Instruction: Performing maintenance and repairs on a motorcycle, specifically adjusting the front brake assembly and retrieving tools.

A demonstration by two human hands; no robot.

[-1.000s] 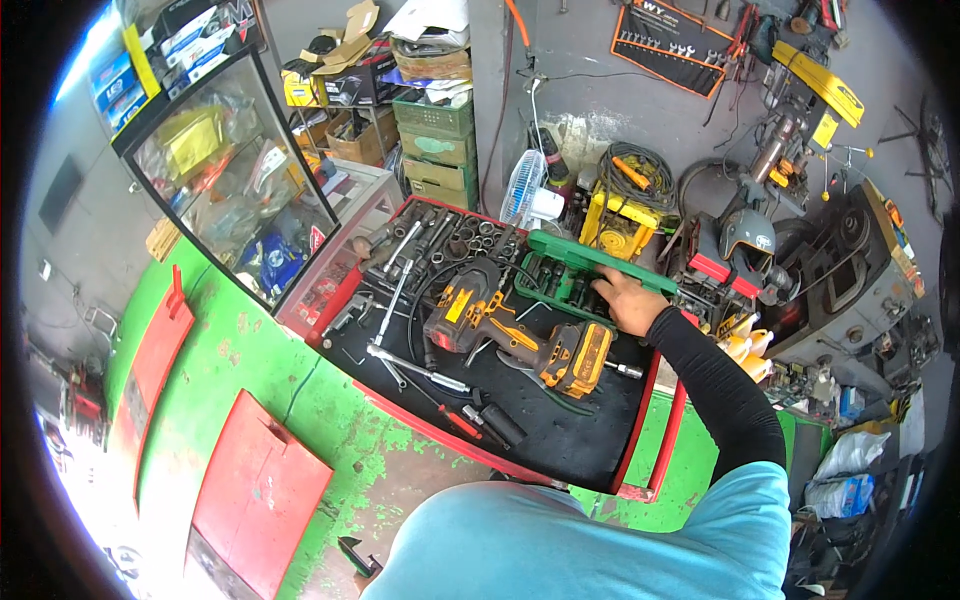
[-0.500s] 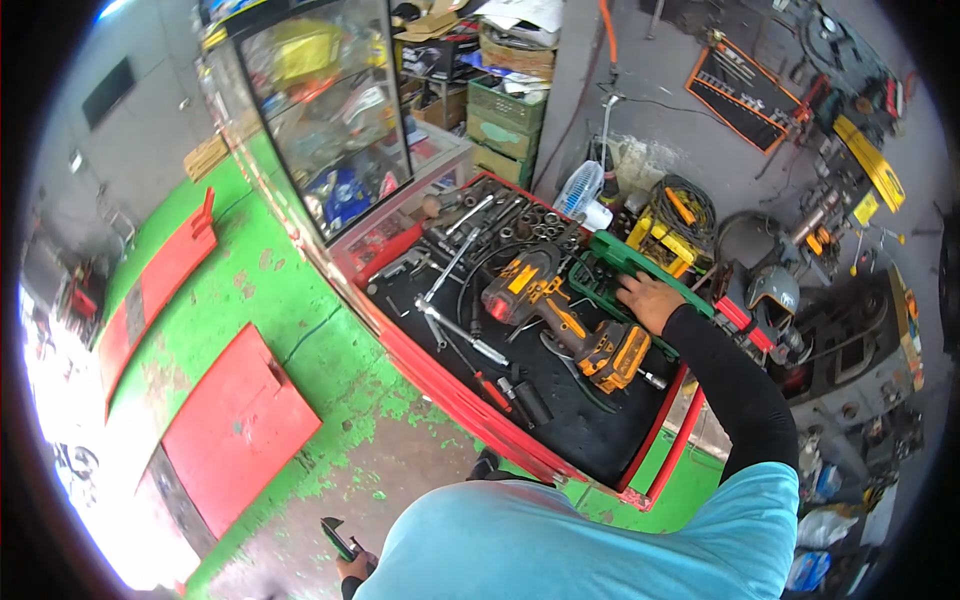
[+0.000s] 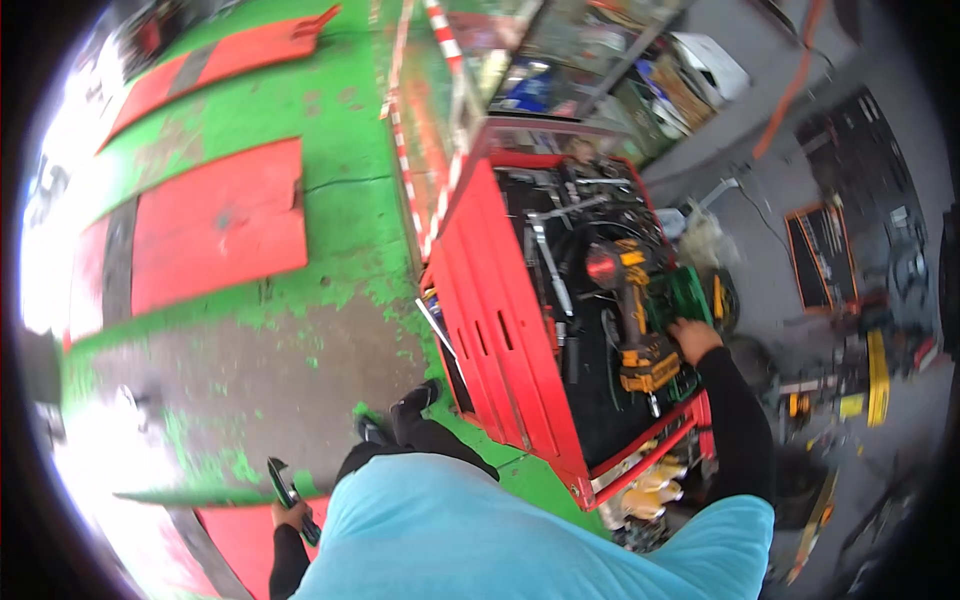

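Note:
My left hand (image 3: pixel 290 517), low at my left side, is closed around what looks like a dark caliper (image 3: pixel 281 480), its jaws pointing away from me. My right hand (image 3: pixel 697 341) reaches over the tool cart and rests at a green tool case (image 3: pixel 688 295), fingers spread across its edge. The fingertips are partly blurred. Just left of that hand, a yellow and black cordless impact wrench (image 3: pixel 634 315) lies on the cart's black top (image 3: pixel 598 430). Farther left on the top are a long chrome ratchet handle (image 3: pixel 552 268) and several sockets and other hand tools.
The cart's red side panel (image 3: pixel 500 340) stands right of my feet. A glass cabinet (image 3: pixel 560 60) adjoins its far end. Tools hang on the grey wall, including an orange-edged tool pouch (image 3: pixel 822 257). Red ramp plates (image 3: pixel 220 225) lie on the green floor to the left.
The view has swung left, so the cart now appears turned and farther right. My right hand stays at the green case, and my left hand still holds the caliper.

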